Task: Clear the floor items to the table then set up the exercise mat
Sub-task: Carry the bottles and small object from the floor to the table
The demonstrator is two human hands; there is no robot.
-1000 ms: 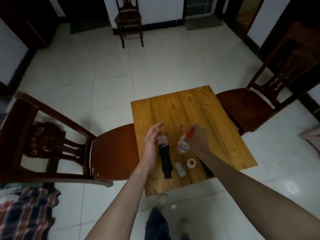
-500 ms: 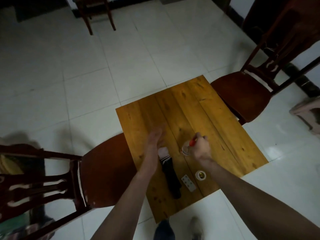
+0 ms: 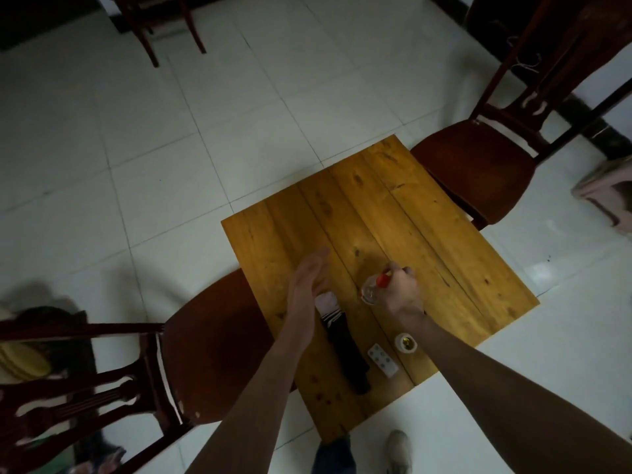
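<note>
Clear bottle (image 3: 371, 293) with red cap (image 3: 383, 279): over the near middle of the wooden table (image 3: 444, 241), gripped at the neck by the right hand (image 3: 400, 292), fingers curled round the cap end; contact between bottle base and table top not discernible.

Left hand (image 3: 307, 285): held edge-on over the table just left of the bottle, fingers straight and together, holding nothing, beside the pale end of the folded umbrella (image 3: 342, 347).

Folded umbrella: black, with a pale end and white stripes near that end, lying flat on the table, running from beside the left hand toward the near table edge.

Small white card with dots (image 3: 382, 364): flat on the table, just right of the umbrella, near the front edge.

Roll of tape (image 3: 406, 343): white ring, flat on the table, just beside the card, partly against the right forearm in view.

Table: light plank top, set on a white tiled floor (image 3: 171, 148).

Dark wooden chair (image 3: 205, 347): seat tucked against the left side of the table.

Second dark wooden chair (image 3: 478, 172): seat at the far right corner of the table.

Third chair (image 3: 164, 25): well apart, at the far wall; legs only visible.

Pink stool (image 3: 605, 189): at the right edge, on the floor.

Shoe (image 3: 398, 451): on the floor at the bottom edge, beside a trouser leg.
</note>
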